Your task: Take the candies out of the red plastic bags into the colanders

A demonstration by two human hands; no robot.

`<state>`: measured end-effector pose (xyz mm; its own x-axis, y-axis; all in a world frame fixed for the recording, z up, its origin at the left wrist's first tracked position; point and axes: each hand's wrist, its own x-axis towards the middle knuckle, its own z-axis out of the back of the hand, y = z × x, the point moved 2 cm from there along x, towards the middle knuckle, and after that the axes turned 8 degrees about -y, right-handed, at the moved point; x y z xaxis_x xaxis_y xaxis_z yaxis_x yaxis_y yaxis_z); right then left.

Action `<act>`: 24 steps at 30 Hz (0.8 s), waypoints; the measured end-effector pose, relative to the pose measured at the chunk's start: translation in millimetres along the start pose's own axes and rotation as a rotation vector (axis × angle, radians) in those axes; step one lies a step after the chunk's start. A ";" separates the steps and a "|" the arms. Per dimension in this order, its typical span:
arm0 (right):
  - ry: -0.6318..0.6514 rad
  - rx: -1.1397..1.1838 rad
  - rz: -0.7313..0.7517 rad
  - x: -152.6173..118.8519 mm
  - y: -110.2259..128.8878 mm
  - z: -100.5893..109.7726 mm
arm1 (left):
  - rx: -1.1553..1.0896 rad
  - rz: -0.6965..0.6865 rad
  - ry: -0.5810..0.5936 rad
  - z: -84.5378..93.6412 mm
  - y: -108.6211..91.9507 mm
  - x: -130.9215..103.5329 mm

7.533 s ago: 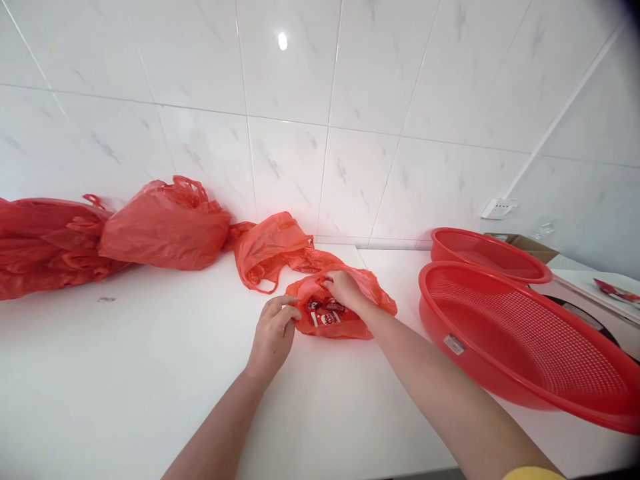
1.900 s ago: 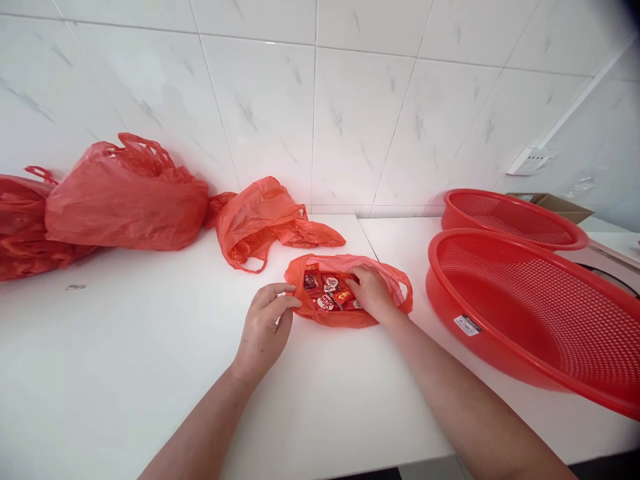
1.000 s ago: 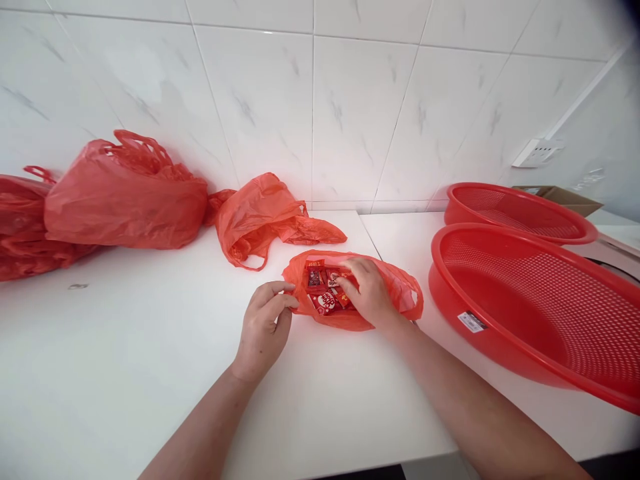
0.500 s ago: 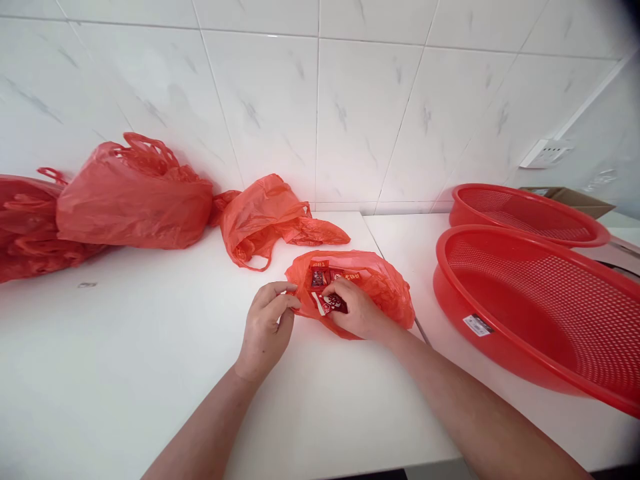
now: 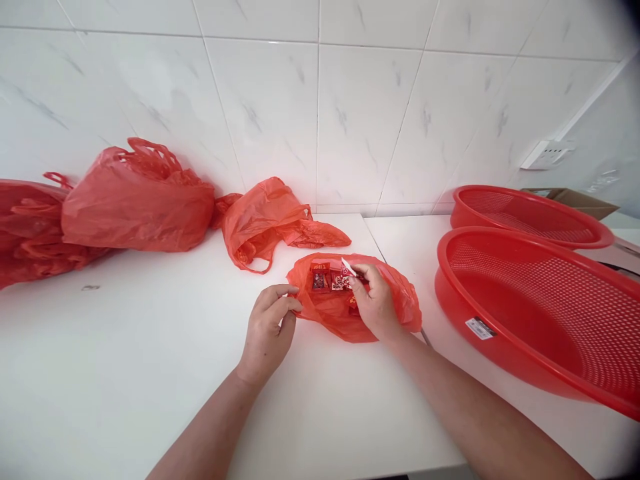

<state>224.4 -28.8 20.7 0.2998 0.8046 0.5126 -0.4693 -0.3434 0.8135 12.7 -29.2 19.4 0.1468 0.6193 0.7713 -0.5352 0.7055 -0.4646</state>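
An open red plastic bag (image 5: 320, 313) lies on the white counter (image 5: 150, 360) in front of me. Inside it are several small red packets (image 5: 321, 280) with printed wrappers. My left hand (image 5: 270, 327) pinches the bag's left rim between thumb and fingers. Over the bag's right half, my right hand (image 5: 375, 303) is closed on a small red-and-white packet (image 5: 347, 271), tilted up between thumb and fingers. Its far end is hidden by my fingers.
A crumpled red bag (image 5: 265, 220) lies behind. Fuller red bags (image 5: 140, 207) stand at the left along the tiled wall (image 5: 260, 107). Two red plastic baskets (image 5: 510, 320) occupy the right side, with a cardboard box (image 5: 580, 202) and a wall socket (image 5: 547, 155) beyond.
My right hand has moved right and slightly up within the bag, lifting the red-and-white packet off the others. The left hand stays at the bag's rim.
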 end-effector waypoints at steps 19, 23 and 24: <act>0.245 -0.477 0.200 14.5 -28.8 -10.8 | -0.022 0.025 0.012 -1.1 2.4 -1.8; 0.036 -0.337 0.176 16.2 -25.3 -3.4 | -0.014 0.024 -0.001 -0.9 2.8 -1.3; 0.022 -0.294 0.176 15.9 -25.2 -2.4 | -0.013 0.024 -0.004 -0.8 2.8 -1.1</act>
<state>239.0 -6.2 7.7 0.1763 0.7568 0.6294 -0.7325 -0.3262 0.5975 11.7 -27.7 16.9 0.1300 0.6349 0.7616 -0.5279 0.6945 -0.4889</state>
